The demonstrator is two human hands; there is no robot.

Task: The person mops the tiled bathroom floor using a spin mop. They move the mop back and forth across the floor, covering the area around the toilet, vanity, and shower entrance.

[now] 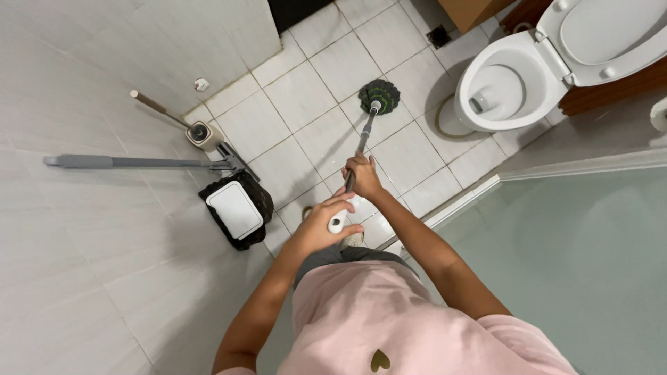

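A round scrub brush head shows black bristles banded with green on a grey metal pole with a white end cap. The square-tiled floor is white; the lidded waste bin black with a white lid; the ceramic toilet white.

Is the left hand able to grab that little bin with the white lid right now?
Probably not at once: the left hand is wrapped around the top of the brush pole. The bin sits low on the floor on that side, nothing between.

White toilet, lidded bin, floor drain, leaning mop
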